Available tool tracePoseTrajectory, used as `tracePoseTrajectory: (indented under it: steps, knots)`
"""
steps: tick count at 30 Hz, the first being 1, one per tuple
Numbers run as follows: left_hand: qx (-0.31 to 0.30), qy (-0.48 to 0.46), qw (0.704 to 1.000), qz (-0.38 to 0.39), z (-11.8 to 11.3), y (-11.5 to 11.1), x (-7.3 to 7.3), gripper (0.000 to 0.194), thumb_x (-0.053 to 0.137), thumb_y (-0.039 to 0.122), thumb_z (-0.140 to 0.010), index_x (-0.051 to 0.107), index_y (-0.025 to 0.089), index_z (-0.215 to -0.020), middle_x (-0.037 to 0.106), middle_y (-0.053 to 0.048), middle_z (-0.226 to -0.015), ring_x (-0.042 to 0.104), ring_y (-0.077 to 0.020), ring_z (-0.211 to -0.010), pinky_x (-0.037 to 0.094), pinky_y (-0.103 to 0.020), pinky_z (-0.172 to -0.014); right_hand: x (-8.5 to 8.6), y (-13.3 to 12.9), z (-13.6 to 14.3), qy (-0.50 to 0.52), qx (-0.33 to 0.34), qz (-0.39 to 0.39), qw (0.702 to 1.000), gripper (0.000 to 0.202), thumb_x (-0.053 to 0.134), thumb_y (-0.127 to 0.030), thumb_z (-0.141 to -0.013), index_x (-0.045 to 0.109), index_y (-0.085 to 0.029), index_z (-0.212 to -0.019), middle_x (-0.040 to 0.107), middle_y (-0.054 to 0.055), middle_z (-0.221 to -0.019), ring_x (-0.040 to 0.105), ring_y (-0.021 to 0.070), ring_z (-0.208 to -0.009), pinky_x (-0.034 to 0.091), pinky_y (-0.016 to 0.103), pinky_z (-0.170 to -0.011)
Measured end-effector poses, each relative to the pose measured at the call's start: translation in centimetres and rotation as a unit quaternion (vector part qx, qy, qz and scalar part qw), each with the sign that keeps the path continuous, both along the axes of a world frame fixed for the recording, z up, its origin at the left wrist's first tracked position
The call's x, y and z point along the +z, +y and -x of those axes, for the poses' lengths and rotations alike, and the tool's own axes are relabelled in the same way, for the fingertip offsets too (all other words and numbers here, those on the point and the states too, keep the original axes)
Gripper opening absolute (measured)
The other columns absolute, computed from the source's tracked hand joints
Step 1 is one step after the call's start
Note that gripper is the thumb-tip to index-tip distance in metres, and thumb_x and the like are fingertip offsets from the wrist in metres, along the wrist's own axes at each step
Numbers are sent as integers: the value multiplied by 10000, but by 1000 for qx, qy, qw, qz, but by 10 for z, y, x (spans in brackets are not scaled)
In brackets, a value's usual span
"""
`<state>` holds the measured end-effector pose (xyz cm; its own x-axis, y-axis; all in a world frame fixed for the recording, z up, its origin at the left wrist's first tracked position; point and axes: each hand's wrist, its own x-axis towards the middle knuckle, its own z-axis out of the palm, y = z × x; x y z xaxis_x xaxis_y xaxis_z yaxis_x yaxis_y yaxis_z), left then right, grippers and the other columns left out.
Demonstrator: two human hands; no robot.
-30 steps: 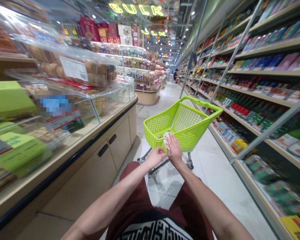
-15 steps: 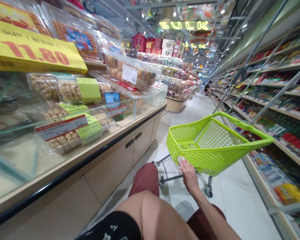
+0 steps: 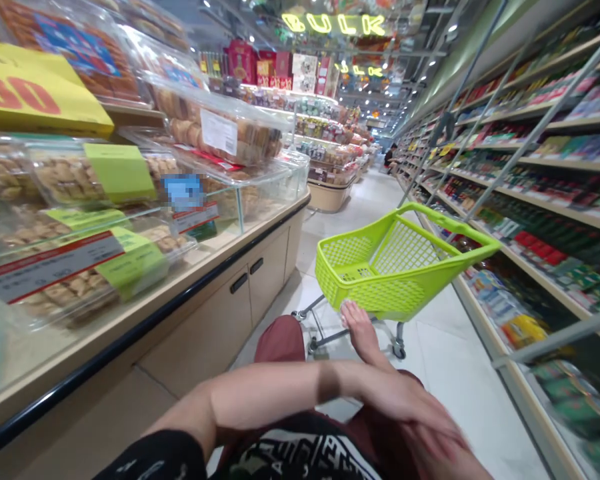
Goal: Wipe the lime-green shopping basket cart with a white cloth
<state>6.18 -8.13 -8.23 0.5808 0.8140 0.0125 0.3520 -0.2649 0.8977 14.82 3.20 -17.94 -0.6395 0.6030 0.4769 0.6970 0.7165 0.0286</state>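
My right hand (image 3: 361, 329) reaches forward to the lower near corner of a lime-green shopping cart basket (image 3: 405, 290). A small white wad that looks like tissue (image 3: 345, 309) shows at its fingertips, close against the plastic; whether it touches is hard to tell. My left arm crosses in front of my body, and my left hand (image 3: 433, 417) lies over my right forearm with its fingers stretched out, slightly blurred. The cart stands on grey metal legs with wheels, and its basket has lattice sides.
On the left runs a wooden counter (image 3: 200, 327) with a black rail and glass front, stacked with clear boxes of biscuits (image 3: 220, 127) and price signs. Stocked shelves (image 3: 545, 193) line the right side. Farther down the aisle (image 3: 367, 193), a person (image 3: 391, 157) is near the shelves.
My left arm has swung up across my body, bringing my left hand onto my right forearm. The view has shifted right. My right hand stays by the basket corner with the white wad.
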Motion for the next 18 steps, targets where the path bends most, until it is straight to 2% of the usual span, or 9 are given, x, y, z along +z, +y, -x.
tracePoseTrajectory:
  steps: [2,4,5,7,9,12,14,16,18]
  knots:
    - [2,172,985,-26,25,16,-4,241,576,315,-761,610,177,-956,615,-72,-1018,558,-233,-972,430,-414,-872,24,4,2,62,-29,-62,996,413,348,-161,-873,420,-183,-1280,414,95,-1331,273,216,-1282,272,436,-1006]
    - [95,374,918,-92,51,37,-11,329,535,262,-755,582,121,-1049,589,-145,-1105,504,-297,-1080,342,-482,-951,45,12,8,98,-36,-113,988,438,329,-131,-867,396,-181,-1297,388,90,-1350,218,199,-1304,220,432,-1034]
    - [152,407,889,-143,63,48,-16,450,508,265,-763,489,97,-1179,491,-170,-1245,414,-298,-1181,279,-484,-1000,51,15,12,99,-37,-124,987,440,327,-125,-866,394,-181,-1298,385,84,-1353,211,197,-1306,205,432,-1040]
    - [209,447,846,-204,77,67,-26,630,489,299,-758,300,89,-1321,257,-156,-1413,195,-273,-1311,185,-467,-1052,49,19,20,79,-35,-127,988,431,334,-132,-870,403,-185,-1292,395,69,-1348,224,202,-1301,191,431,-1045]
    - [235,463,822,-234,82,80,-37,695,461,340,-763,203,94,-1360,133,-130,-1454,70,-250,-1339,124,-458,-1070,33,19,25,51,-39,-111,992,411,352,-156,-874,426,-192,-1277,407,60,-1340,250,218,-1290,199,437,-1040]
    - [249,469,808,-255,77,87,-51,715,428,365,-769,158,94,-1373,82,-120,-1462,14,-246,-1342,92,-472,-1070,1,11,24,8,-29,-63,998,383,379,-186,-872,467,-188,-1245,419,73,-1331,291,241,-1269,249,453,-1014]
    - [249,464,809,-260,74,86,-58,720,421,366,-766,150,93,-1374,75,-117,-1463,19,-245,-1343,96,-476,-1067,-11,4,19,-12,-18,-31,999,366,381,-181,-871,494,-178,-1220,446,83,-1308,326,242,-1249,295,451,-988]
    - [249,459,813,-258,74,84,-63,720,419,363,-761,153,94,-1374,79,-110,-1463,37,-238,-1343,104,-469,-1068,-8,-2,13,-12,-16,-17,1000,361,368,-160,-872,510,-173,-1205,472,82,-1286,346,234,-1238,323,439,-972]
    - [257,457,814,-252,78,84,-66,720,418,352,-756,156,88,-1373,89,-107,-1462,53,-233,-1342,104,-461,-1070,8,-4,10,13,-24,-24,999,382,357,-145,-873,482,-175,-1233,457,75,-1300,320,220,-1256,314,427,-986]
